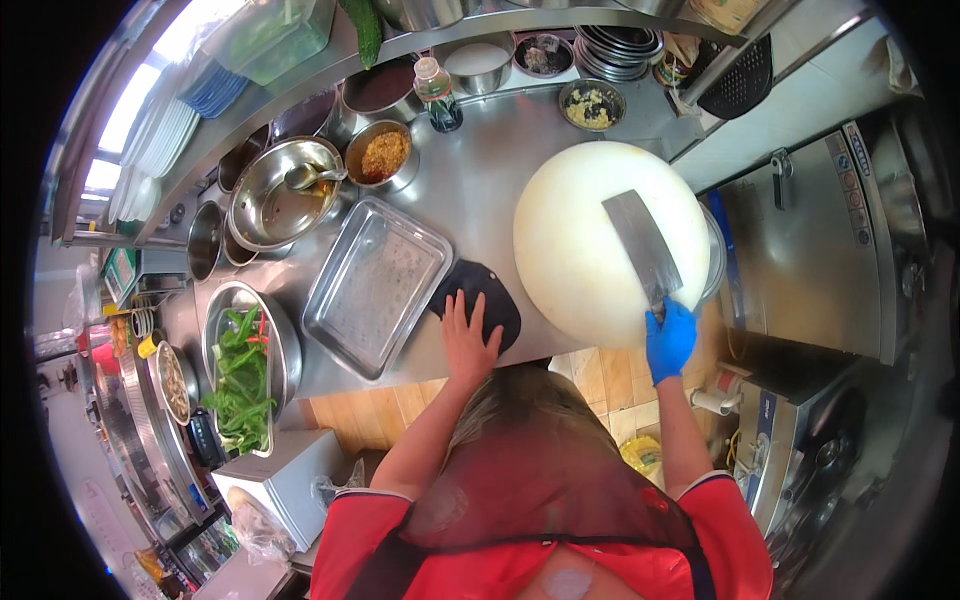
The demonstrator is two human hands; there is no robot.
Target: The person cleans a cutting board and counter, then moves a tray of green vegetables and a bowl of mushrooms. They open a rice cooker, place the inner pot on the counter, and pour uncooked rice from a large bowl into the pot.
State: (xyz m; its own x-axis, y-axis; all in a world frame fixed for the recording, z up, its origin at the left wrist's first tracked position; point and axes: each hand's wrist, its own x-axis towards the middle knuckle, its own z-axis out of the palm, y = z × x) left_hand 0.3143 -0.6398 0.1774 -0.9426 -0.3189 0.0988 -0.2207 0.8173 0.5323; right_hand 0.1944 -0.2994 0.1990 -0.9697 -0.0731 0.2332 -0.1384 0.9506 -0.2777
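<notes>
My left hand (469, 337), bare, rests with spread fingers on a dark, rounded cloth item (508, 307) at the front of the steel counter. It looks like a cap, but I cannot tell for sure. Beside it lies a rectangular steel tray (379, 281) with some moisture in the bottom. My right hand (670, 339) wears a blue glove and grips the handle end of a cleaver (641, 240). The cleaver's broad blade lies flat across a thick, round, white chopping board (570, 225).
Steel bowls, one with a ladle (301, 177), another with chili flakes (385, 154), stand back left. Green peppers (241, 382) fill a container at left. Behind the board are chopped garlic (589, 107) and a bottle (436, 94). A shelf (517, 24) overhangs; a steel cabinet (802, 247) stands right.
</notes>
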